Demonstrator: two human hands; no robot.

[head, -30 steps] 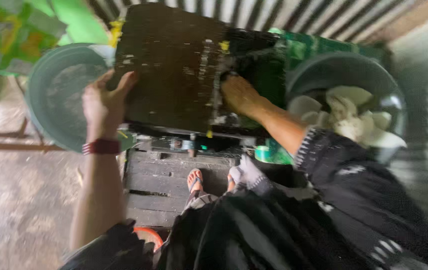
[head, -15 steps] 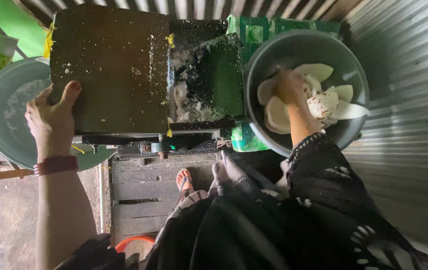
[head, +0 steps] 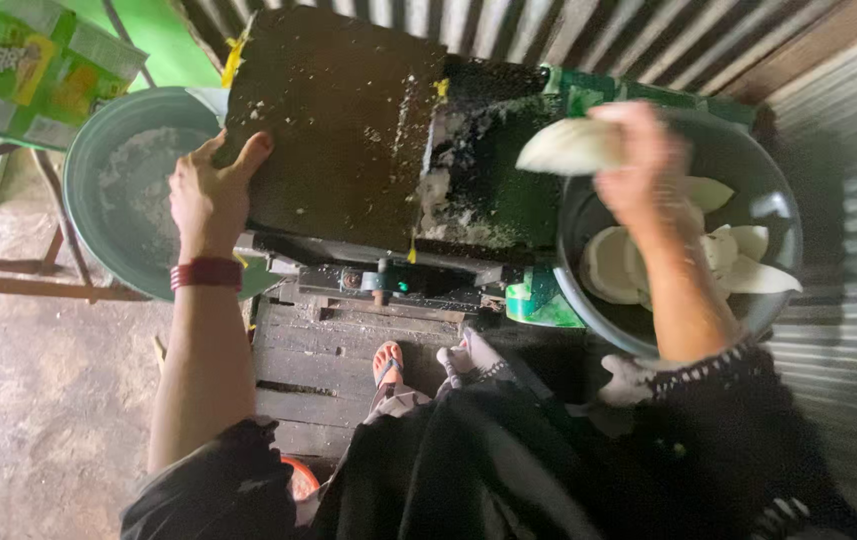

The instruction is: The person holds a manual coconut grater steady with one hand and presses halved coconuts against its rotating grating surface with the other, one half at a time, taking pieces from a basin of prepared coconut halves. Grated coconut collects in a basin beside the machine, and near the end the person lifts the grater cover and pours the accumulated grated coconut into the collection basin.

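Head view looks straight down on us standing at a dark, boxy grating machine with a flat brown lid [head: 338, 120], its open feed chute [head: 478, 180] crusted with white shreds. We go from large to small. Left of the machine sits a wide grey-green plastic basin holding grated white pulp [head: 118, 190]; right of it, against the corrugated metal wall [head: 848, 200], stands a round grey metal bowl of white coconut pieces [head: 773, 235]. Below the machine lies a weathered wooden pallet [head: 338, 370] on the concrete floor, our sandalled foot [head: 386, 362] on it.

Our left hand [head: 206, 195] rests flat and open on the lid's left edge, fingers spread, bracing rather than gripping; a red band [head: 206, 273] circles the wrist. Our right hand [head: 638, 160] is closed around one curved white coconut piece [head: 570, 145], lifted above the bowl's rim, between the bowl and the chute, just beside the chute's right edge. The hand is motion-blurred, so we cannot tell exactly how the fingers wrap.

To do this well, we judge that the piece should meet the chute with its broad face leading, our fingertips kept back on the far end, and the left hand pressing down steadily so the machine does not shift.
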